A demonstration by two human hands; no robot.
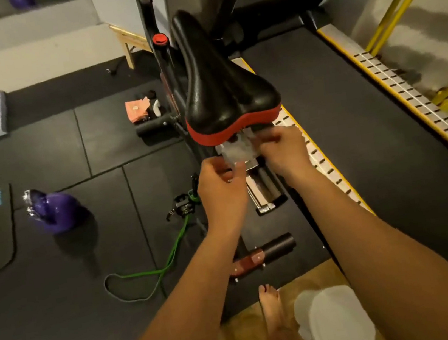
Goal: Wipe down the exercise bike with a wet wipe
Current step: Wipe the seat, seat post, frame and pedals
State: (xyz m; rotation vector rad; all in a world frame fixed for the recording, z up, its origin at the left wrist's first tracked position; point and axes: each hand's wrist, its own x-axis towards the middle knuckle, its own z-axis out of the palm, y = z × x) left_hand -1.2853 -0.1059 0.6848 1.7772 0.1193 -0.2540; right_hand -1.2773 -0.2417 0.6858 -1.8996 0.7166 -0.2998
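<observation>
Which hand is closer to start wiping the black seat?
Probably the right hand: it pinches the wet wipe right beside the red back edge of the seat. The left hand holds the wipe too, but sits lower.

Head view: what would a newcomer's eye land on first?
The black saddle with its red rear edge, dead centre. At that rear edge, the left hand and right hand hold a pale wet wipe between them. To the left, on the dark floor mat, a purple kettlebell stands out.
</observation>
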